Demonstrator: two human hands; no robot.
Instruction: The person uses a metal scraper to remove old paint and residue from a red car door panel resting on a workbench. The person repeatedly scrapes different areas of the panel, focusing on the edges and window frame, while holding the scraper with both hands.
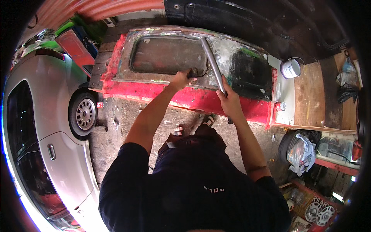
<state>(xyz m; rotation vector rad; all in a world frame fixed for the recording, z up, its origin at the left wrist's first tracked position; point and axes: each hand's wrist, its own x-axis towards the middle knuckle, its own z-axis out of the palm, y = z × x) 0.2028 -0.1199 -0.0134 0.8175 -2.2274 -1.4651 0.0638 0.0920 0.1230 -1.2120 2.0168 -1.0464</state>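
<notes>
My right hand [230, 99] is wrapped round a long grey metal bar [211, 60]. The bar slants up and left across a worn vehicle panel [228, 45], and a dark end sticks out below my fist. Closed fingers of my left hand [180, 81] grip a small dark block-like piece [193, 72], whose exact kind I cannot make out. That piece is at the lower right corner of the panel's recessed window area [166, 54]. The panel has patches of white filler, green and black paint. It lies on a bench over red cloth [154, 92].
A silver car [58, 112] stands at left, its wheel [85, 114] near the bench. On the right are a white bucket [290, 69], a small can [279, 106] and a wooden board [309, 92]. Plastic bags [301, 152] and wheel covers [319, 214] sit lower right.
</notes>
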